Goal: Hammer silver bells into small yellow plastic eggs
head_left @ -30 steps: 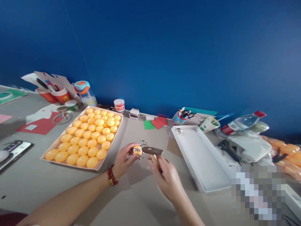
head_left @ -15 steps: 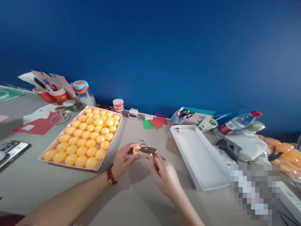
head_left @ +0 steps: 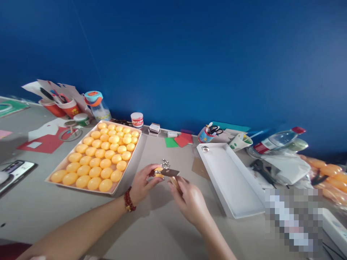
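My left hand, with a red bead bracelet at the wrist, pinches an orange ping-pong ball above the table. Small silver beads show on the near side of the ball. In my right hand is a small tool with a flat dark blade and a light wooden handle. The blade's tip meets or overlaps the right side of the ball; actual contact I cannot tell. Just beyond lies a small cluster of silver metal beads on the table.
Left stands a shallow box of orange balls. On the right is a long white tray with a silver piece in its far corner. Along the wall are a pen cup, paper squares, a white-lidded tub and bottles.
The row of silver beads across the ball looks shorter now. Both hands keep nearly the same place, with the blade still at the ball; the view has shifted slightly.
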A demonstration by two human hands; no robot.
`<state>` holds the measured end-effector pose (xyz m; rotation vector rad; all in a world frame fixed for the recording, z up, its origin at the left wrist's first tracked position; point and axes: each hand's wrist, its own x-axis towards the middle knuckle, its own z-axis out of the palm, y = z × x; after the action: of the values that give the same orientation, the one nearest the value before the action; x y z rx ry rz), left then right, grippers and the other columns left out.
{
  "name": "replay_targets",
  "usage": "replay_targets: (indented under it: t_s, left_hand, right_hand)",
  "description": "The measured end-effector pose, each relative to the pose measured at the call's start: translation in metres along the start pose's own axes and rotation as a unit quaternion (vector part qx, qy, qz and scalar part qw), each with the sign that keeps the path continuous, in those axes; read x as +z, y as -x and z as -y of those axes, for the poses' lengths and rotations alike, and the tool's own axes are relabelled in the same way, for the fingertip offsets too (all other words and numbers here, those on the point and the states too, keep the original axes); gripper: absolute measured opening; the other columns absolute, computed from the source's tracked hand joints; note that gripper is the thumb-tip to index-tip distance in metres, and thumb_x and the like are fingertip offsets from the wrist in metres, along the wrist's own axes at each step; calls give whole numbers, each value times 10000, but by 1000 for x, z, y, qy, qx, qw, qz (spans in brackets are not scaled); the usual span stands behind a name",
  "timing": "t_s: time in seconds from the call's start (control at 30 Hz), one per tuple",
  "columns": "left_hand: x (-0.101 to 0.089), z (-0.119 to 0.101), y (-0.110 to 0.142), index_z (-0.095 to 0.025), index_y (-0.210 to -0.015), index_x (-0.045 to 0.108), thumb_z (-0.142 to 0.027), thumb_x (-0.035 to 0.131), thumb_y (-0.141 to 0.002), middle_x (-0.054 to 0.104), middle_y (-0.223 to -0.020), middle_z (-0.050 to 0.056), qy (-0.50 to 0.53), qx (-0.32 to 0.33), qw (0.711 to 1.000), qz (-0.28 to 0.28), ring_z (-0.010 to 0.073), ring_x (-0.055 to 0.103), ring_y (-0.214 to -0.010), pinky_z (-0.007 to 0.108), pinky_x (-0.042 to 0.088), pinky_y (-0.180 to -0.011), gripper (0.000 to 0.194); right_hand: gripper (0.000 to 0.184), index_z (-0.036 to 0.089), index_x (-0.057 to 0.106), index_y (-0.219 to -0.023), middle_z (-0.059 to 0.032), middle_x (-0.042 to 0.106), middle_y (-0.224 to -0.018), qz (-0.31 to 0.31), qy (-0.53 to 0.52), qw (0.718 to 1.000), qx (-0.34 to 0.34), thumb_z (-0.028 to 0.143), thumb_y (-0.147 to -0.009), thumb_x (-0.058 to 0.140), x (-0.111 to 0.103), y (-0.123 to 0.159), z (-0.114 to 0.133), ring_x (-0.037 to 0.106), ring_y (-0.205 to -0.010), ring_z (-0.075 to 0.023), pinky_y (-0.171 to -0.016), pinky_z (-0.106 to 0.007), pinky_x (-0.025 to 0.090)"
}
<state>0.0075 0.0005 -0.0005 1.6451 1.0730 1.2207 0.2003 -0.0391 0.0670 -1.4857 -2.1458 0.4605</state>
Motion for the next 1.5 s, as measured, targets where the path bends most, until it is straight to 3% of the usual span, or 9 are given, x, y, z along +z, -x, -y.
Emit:
replay_targets:
  t_s: [0.2, 0.67, 0.9, 1.0, 1.07, 1.2, 1.3, 1.4, 1.5]
  left_hand:
    - [0, -1, -1, -194, -1156, 613, -355, 630, -870, 712, -1073, 73, -2, 4, 1000, -2, 191, 672, -909, 293, 551, -803, 329]
    - [1, 4, 0, -200, -1160, 614, -333, 641, -865, 712, -1065, 60, 33, -5, 999, -13, 185, 673, -891, 292, 551, -801, 324]
    - [1, 5, -2, -193, -1150, 617, -329, 654, -858, 712, -1063, 76, 50, -7, 999, -9, 196, 678, -895, 314, 563, -810, 324]
    - [2, 5, -2, -190, -1166, 601, -331, 640, -870, 697, -1088, 89, 88, 0, 996, -3, 206, 679, -911, 324, 574, -797, 330]
    - [2, 4, 0, -195, -1190, 587, -324, 632, -878, 671, -1154, 105, 109, 16, 994, 12, 223, 669, -975, 341, 571, -823, 341]
    - [0, -2, 5, -210, -1239, 569, -296, 617, -896, 628, -1255, 117, 100, 59, 993, 36, 252, 612, -1120, 393, 509, -958, 356]
    - [-1, -6, 6, -206, -1240, 579, -338, 615, -898, 647, -1225, 117, 65, 108, 991, 50, 269, 584, -1145, 434, 467, -997, 368]
    - [-3, -9, 5, -199, -1233, 591, -413, 583, -908, 663, -1185, 122, 27, 156, 986, 53, 281, 550, -1148, 472, 443, -1000, 389]
    - [-3, -11, 4, -215, -1241, 584, -428, 574, -912, 679, -1168, 113, -9, 183, 982, 47, 281, 521, -1158, 478, 436, -995, 392]
  right_hand:
    - [239, 191, 638, -937, -83, 703, -748, -27, 10, 1000, -12, 279, -960, 417, 2, 0, -1, 675, -631, -199, -554, -229, 433]
    - [236, 193, 593, -891, -63, 679, -724, 17, -2, 1000, 16, 316, -963, 406, 3, -1, -2, 660, -639, -212, -547, -244, 371]
    - [229, 189, 595, -899, -61, 666, -717, 29, -21, 999, 22, 312, -957, 410, 3, -2, -2, 631, -628, -201, -556, -250, 371]
    - [255, 185, 580, -851, -54, 636, -697, 2, -75, 996, 40, 356, -957, 424, -2, -3, -4, 609, -602, -188, -541, -252, 379]
    - [284, 185, 567, -839, -16, 592, -630, 3, -164, 983, 82, 401, -962, 431, -5, -4, -7, 553, -483, -142, -478, -234, 372]
    - [345, 182, 561, -951, 111, 383, -402, 29, -362, 913, 186, 512, -943, 464, -2, -8, -10, 359, -285, -87, -337, -193, 304]
    - [419, 172, 553, -1039, 121, 407, -412, 55, -456, 864, 204, 549, -861, 592, 7, -10, -8, 345, -274, -74, -295, -177, 282]
    - [472, 183, 530, -1109, 29, 643, -698, 63, -517, 832, 193, 519, -811, 675, 16, -10, -3, 380, -299, -37, -285, -171, 291]
    - [449, 199, 521, -1082, -47, 674, -1036, 60, -539, 820, 186, 468, -787, 727, 23, -9, 0, 396, -321, 1, -285, -164, 301]
